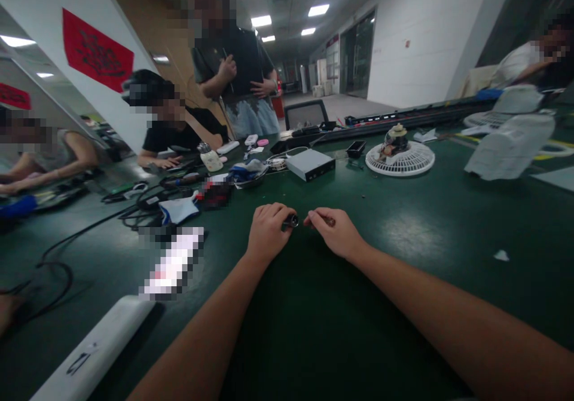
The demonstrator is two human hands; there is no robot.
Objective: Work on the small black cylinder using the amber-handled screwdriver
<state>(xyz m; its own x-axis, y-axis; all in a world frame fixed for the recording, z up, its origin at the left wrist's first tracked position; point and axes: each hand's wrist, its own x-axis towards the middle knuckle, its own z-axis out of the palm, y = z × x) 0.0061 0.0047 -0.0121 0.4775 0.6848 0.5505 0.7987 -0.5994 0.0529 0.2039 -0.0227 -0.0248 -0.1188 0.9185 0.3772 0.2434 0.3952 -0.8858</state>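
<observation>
Near the middle of the dark green table [287,305], my left hand [269,230] is closed around a small dark cylinder [292,220], its round end turned toward my right hand. A short gap to the right, my right hand [336,230] has its fingers pinched together. A small brownish piece [330,222] shows between them, too small to name. The two hands do not touch. Beyond them lies a grey box-shaped drive [311,164], and to its right a white round fan grille [400,158] with a motor on top.
At the left are a long white device [96,347], a blurred bright object [174,263], black cables [67,239] and cloths. A white fan housing [511,144] stands at the right. People sit and stand across the table; part of another hand shows at the left edge.
</observation>
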